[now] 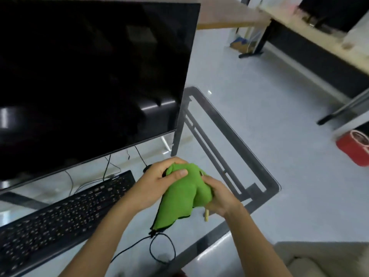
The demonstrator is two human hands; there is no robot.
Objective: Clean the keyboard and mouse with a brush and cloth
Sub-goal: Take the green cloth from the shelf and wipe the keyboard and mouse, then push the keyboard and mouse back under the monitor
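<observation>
Your left hand [157, 180] curls its fingers over the top of the green cloth [183, 196] just below the middle of the frame, the thumb pressed flat on the fabric; a dark sliver under those fingers may be the mouse, though the cloth hides too much to be sure. Your right hand [219, 198], just to the right, clenches the lower bulge of the same cloth, and a pale wooden handle [206, 214], likely the brush, pokes out beneath its palm. The cloth drapes down between both hands, its black-edged hem hanging toward lower centre, where a thin black cable [159, 248] loops on the glass desk [209, 248]. The black keyboard [60, 214] lies at an angle in the lower left of the frame, apart from both hands. Above it a large dark monitor [89, 76] fills the upper left, thin wires trailing from under its lower edge. Through the glass you see the desk's grey metal frame [229, 140]. A red container [353, 146] stands on the pale floor at the right edge, and wooden tables [319, 37] cross the upper right.
</observation>
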